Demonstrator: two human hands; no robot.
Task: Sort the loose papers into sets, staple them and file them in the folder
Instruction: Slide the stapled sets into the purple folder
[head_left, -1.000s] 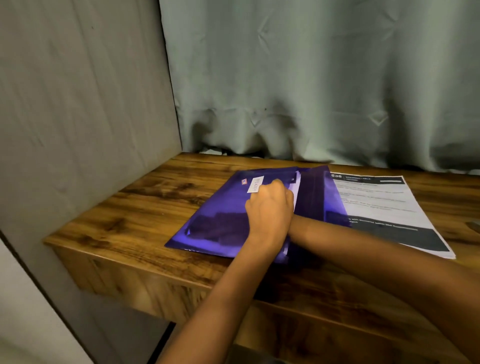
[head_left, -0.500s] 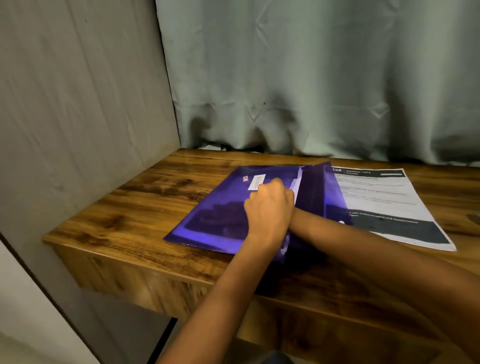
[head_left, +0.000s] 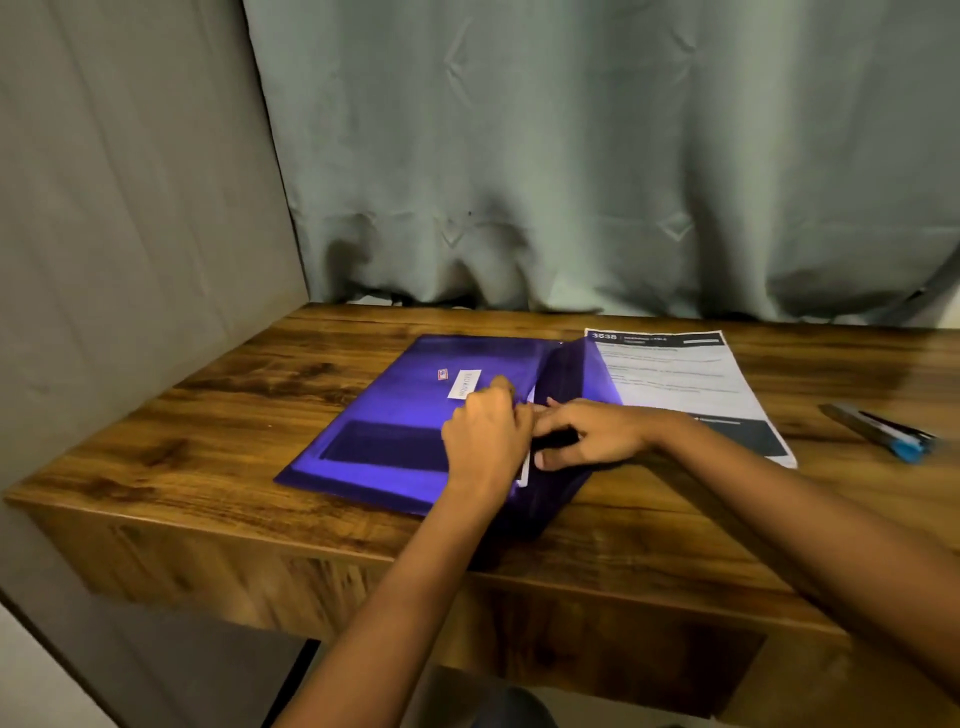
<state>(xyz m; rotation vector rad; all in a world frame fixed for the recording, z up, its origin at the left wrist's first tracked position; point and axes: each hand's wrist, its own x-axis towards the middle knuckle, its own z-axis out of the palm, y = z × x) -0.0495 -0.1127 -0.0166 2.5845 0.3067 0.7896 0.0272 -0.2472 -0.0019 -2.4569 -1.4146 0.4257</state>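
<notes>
A glossy purple folder (head_left: 395, 415) with a small white label lies on the wooden desk (head_left: 218, 415), its flap (head_left: 576, 374) standing open on the right side. My left hand (head_left: 485, 436) rests on the cover with its fingers curled over the open edge and grips it. A white strip of filed paper (head_left: 525, 470) shows in the mouth just below that hand. My right hand (head_left: 597, 434) lies at the mouth with its fingers stretched towards the left hand and nothing visibly held. A printed set of papers (head_left: 685, 384) lies flat to the right, partly under the flap.
A stapler (head_left: 878, 431) with a blue end lies at the desk's right side. A grey-green curtain (head_left: 597, 182) hangs behind the desk. A grey wall panel (head_left: 130, 234) closes off the left. The front edge of the desk is close to me.
My right hand has come out from inside the folder and now lies at its mouth. The view has shifted right, bringing the stapler into sight. My left hand stays on the cover.
</notes>
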